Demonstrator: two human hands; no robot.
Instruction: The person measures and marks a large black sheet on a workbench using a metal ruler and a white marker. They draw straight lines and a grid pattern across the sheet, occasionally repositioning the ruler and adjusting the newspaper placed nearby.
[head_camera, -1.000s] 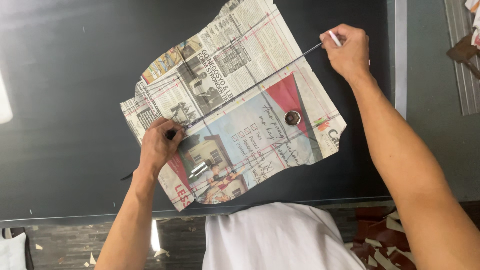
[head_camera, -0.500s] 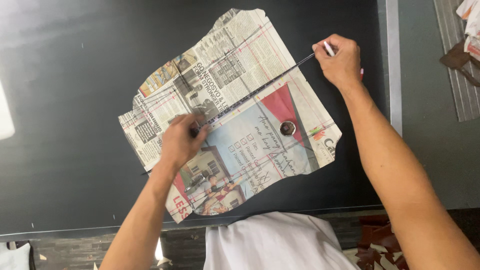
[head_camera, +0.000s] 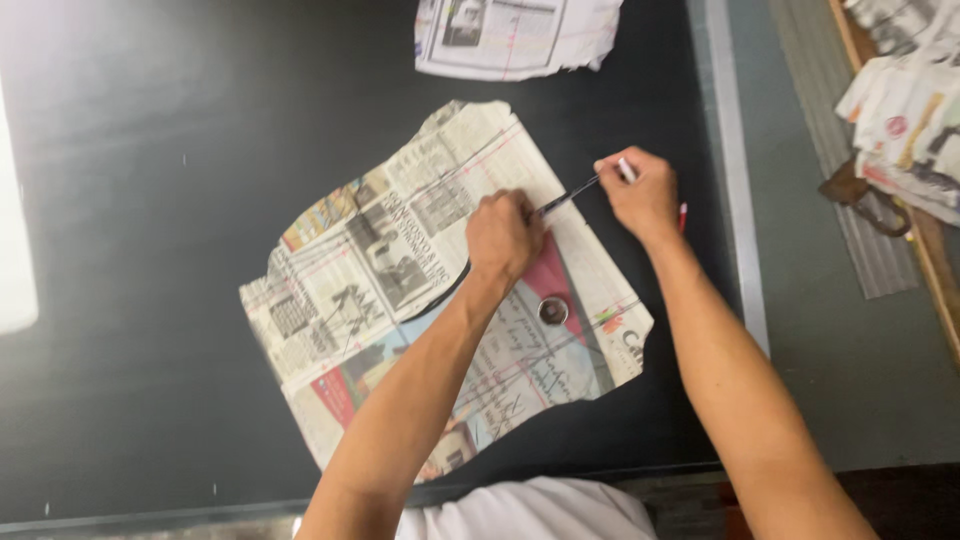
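Note:
A torn-edged newspaper sheet (head_camera: 400, 270) lies flat on the dark table (head_camera: 150, 250). My left hand (head_camera: 505, 235) rests on the sheet's upper middle, fingers curled down on a thin dark strip (head_camera: 566, 197). The strip runs up and right to my right hand (head_camera: 640, 195), which pinches its end and also holds a white and red pen (head_camera: 627, 170). Behind my left hand the strip curves away down and left over the paper. A small round metal weight (head_camera: 552, 310) sits on the red patch of the sheet, just below my left hand.
A second piece of newspaper (head_camera: 515, 35) lies at the table's far edge. A pale metal edge strip (head_camera: 730, 200) borders the table on the right. Beyond it lie stacked printed papers (head_camera: 900, 110) and a brown object (head_camera: 862, 198).
My left hand has slid along the strip from the sheet's lower left up toward my right hand. The view has shifted, bringing the second newspaper piece in at the top.

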